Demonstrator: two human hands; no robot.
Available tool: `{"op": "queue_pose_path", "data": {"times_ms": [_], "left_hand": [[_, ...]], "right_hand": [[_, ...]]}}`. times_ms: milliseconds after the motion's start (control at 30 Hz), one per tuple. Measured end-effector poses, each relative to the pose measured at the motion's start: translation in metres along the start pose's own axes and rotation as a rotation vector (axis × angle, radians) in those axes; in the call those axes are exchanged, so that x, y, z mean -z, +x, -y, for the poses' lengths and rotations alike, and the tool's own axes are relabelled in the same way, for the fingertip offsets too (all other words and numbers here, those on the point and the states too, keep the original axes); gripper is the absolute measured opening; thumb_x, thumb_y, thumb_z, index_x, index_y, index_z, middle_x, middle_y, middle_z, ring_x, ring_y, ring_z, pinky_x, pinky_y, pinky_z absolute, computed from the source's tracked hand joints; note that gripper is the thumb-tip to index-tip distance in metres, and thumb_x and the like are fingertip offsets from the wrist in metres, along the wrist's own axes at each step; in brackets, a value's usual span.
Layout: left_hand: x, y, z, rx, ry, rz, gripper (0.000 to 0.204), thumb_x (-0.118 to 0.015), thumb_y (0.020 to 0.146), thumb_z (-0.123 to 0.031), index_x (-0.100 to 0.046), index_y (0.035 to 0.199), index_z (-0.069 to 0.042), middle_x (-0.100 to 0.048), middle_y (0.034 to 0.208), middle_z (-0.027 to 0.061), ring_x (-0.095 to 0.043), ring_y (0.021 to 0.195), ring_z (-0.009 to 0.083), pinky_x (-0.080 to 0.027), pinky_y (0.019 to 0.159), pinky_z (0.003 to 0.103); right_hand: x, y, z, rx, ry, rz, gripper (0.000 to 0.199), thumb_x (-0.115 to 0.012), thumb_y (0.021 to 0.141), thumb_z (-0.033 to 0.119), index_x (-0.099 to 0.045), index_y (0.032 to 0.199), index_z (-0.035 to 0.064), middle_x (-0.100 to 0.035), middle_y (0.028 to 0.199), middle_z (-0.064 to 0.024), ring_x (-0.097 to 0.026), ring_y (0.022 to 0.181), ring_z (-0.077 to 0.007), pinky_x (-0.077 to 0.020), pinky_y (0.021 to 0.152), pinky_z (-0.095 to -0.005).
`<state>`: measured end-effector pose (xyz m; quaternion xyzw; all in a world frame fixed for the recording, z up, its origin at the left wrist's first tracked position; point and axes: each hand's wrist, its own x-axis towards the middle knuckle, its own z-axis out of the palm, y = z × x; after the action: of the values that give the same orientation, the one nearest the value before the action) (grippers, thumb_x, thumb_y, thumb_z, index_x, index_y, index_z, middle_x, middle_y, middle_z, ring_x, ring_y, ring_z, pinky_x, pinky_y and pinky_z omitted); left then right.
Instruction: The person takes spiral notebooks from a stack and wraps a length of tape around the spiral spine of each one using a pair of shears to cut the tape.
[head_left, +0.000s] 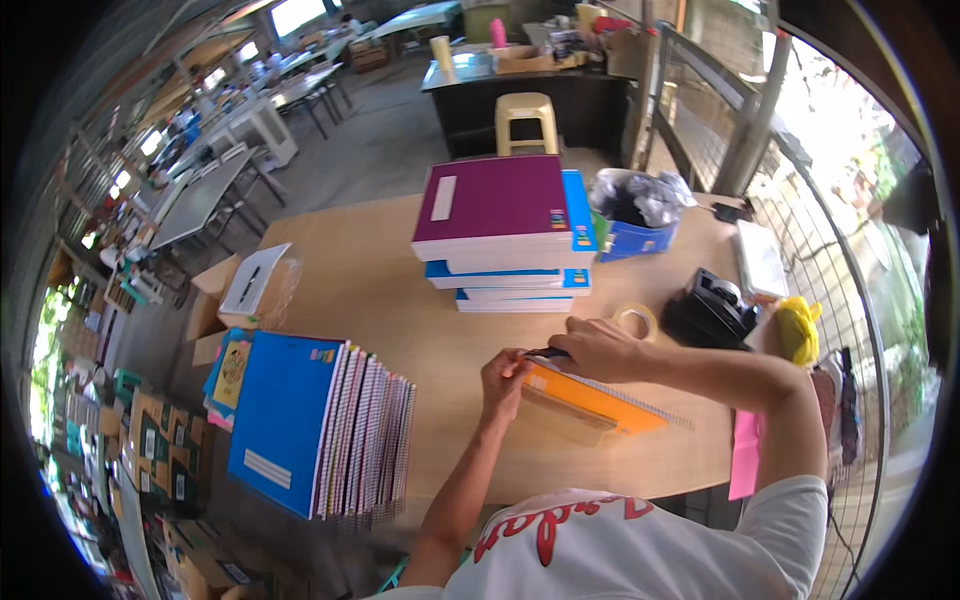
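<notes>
An orange spiral-bound notebook (585, 398) stands on edge, tilted, close in front of my body, with its wire coil (650, 408) running along the upper edge. My left hand (505, 378) is closed in a pinch at the notebook's left end, by the coil's tip. Reaching across from the right, my right hand (600, 350) grips a small dark hand tool (545, 352), its tip beside my left fingers. Most of the tool is hidden inside my fist, so its exact kind does not show.
Left on the table is a tall stack of spiral notebooks with a blue cover (285, 410). Beyond my hands rises a pile of purple and blue books (500, 200). To the right are a tape roll (635, 322), a black tape dispenser (715, 305) and a blue bin (635, 240).
</notes>
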<state>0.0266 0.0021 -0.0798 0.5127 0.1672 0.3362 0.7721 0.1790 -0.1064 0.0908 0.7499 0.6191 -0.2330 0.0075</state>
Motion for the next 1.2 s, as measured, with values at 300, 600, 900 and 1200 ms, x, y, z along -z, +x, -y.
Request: {"op": "queue_pose_path", "data": {"times_ms": [300, 600, 900, 1200], "left_hand": [[-0.056, -0.024, -0.064, -0.339, 0.379, -0.058, 0.041, -0.079, 0.086, -0.020, -0.059, 0.115, 0.000, -0.062, 0.111, 0.0077, -0.057, 0.110, 0.0169, -0.042, 0.101, 0.035], [-0.026, -0.109, -0.225, -0.187, 0.449, -0.454, 0.038, -0.058, 0.101, -0.030, -0.050, 0.130, -0.007, -0.055, 0.096, -0.0003, -0.051, 0.072, 0.0035, -0.043, 0.052, 0.016], [0.222, -0.147, -0.438, -0.264, 1.562, -0.519, 0.028, -0.052, 0.103, -0.025, -0.064, 0.124, -0.009, -0.067, 0.085, 0.0082, -0.063, 0.076, 0.0173, -0.050, 0.072, 0.032], [0.244, -0.145, -0.362, 0.024, 1.550, -0.650, 0.029, -0.054, 0.103, -0.020, -0.063, 0.129, -0.011, -0.056, 0.134, 0.0148, -0.059, 0.112, 0.0292, -0.047, 0.092, 0.039]], "right_hand": [[-0.035, -0.060, 0.006, 0.129, 0.513, -0.508, 0.044, -0.076, 0.074, 0.002, -0.052, 0.111, 0.0016, -0.065, 0.110, -0.0149, -0.064, 0.084, -0.0278, -0.0508, 0.072, -0.0374], [0.102, -0.074, 0.090, 0.324, 1.356, -1.314, 0.046, -0.063, 0.082, 0.001, -0.054, 0.128, -0.0003, -0.065, 0.102, -0.0073, -0.063, 0.096, -0.0155, -0.0489, 0.085, -0.0264], [0.060, 0.141, 0.235, 0.405, 1.284, -0.371, 0.027, -0.066, 0.085, 0.009, -0.064, 0.109, -0.0040, -0.069, 0.086, -0.0153, -0.069, 0.069, -0.0233, -0.0545, 0.060, -0.0356], [-0.002, 0.177, 0.239, 0.283, 0.928, -0.599, 0.027, -0.070, 0.076, 0.012, -0.066, 0.099, -0.0013, -0.063, 0.096, -0.0222, -0.060, 0.098, -0.0365, -0.0484, 0.091, -0.0430]]}}
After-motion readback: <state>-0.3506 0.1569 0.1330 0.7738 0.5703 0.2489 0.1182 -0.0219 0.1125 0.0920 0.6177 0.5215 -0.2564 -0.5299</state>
